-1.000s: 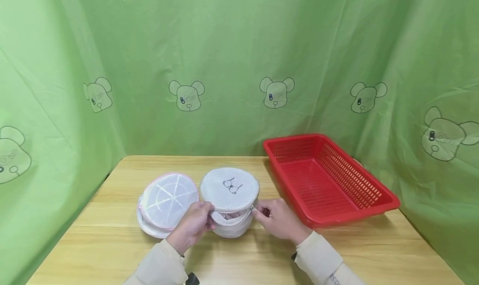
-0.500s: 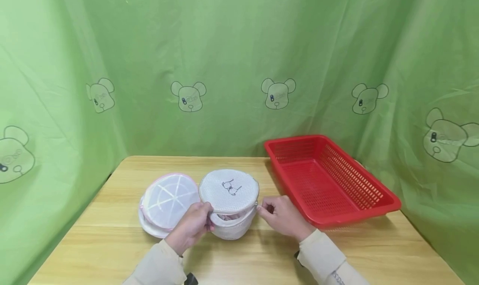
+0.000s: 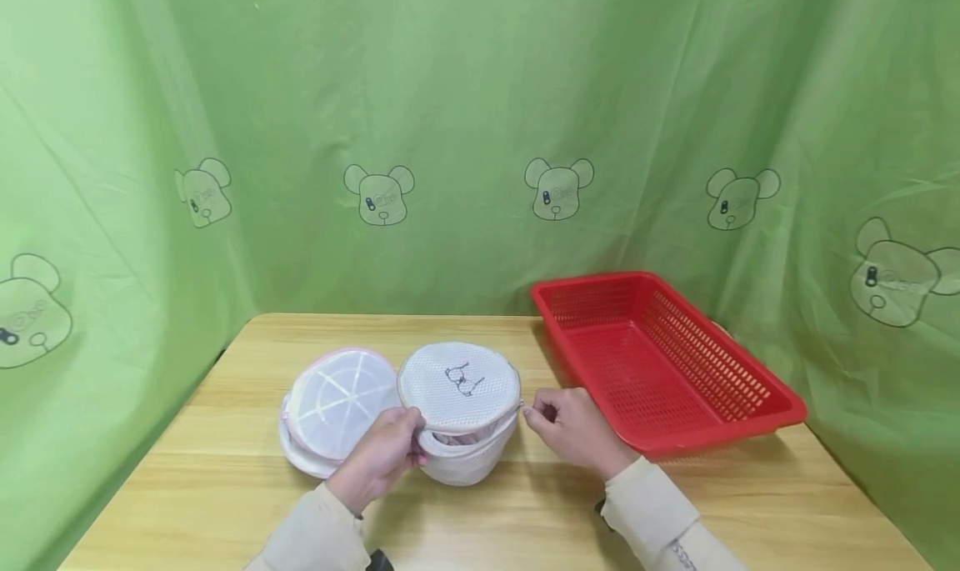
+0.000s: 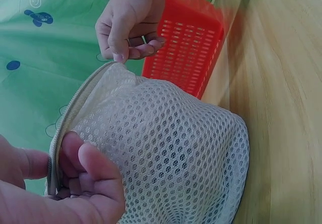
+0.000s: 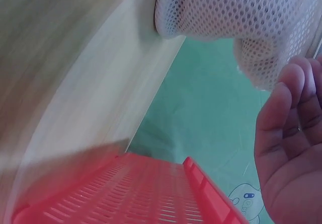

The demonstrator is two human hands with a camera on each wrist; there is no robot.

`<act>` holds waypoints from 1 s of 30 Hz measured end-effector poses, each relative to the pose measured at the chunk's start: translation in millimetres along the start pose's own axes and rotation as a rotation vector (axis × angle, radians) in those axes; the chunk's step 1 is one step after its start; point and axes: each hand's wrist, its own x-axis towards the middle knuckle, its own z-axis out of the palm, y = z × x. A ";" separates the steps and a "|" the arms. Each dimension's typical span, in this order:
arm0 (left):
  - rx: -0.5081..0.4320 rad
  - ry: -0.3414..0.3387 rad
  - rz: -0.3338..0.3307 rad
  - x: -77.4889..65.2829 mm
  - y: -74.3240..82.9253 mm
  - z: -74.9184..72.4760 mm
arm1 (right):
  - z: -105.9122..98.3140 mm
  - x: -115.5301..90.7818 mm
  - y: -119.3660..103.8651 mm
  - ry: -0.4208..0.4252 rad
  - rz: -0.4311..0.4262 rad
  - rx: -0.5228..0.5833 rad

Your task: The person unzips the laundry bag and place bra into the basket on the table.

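Note:
A round white mesh laundry bag, with a bra drawn on its lid, stands mid-table between both hands. Its lid is partly unzipped, and a pale pinkish thing shows through the front gap. My left hand pinches the zippered rim at the front left, thumb on one side and fingers on the other in the left wrist view. On the right side, my right hand pinches the zipper pull between thumb and curled forefinger. The left wrist view shows the zipper drawn taut between both hands.
Left of the bag, a flat mesh bag with pink trim lies over another white piece. A red slotted plastic basket stands close beyond the right hand. Green printed curtain hangs behind the wooden table.
My right hand has shifted right, away from the bag's side, pulling the zipper pull and lid edge outward. The left hand keeps its pinch on the rim.

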 end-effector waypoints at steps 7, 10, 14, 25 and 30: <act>0.020 -0.023 0.001 -1.5 1.5 -3.8 | -0.3 1.7 1.7 0.004 0.033 -0.004; 0.030 -0.033 -0.004 -2.3 1.9 -5.5 | -0.8 2.5 1.8 0.007 0.044 -0.017; 0.034 -0.052 -0.013 -2.8 2.1 -7.9 | -1.3 3.7 2.4 0.017 0.052 -0.042; 0.060 -0.100 -0.025 -4.8 3.8 -12.7 | -1.2 7.6 3.7 0.029 0.081 -0.055; 0.066 -0.116 -0.024 -5.1 3.9 -13.6 | -1.8 9.6 3.5 0.026 0.087 -0.066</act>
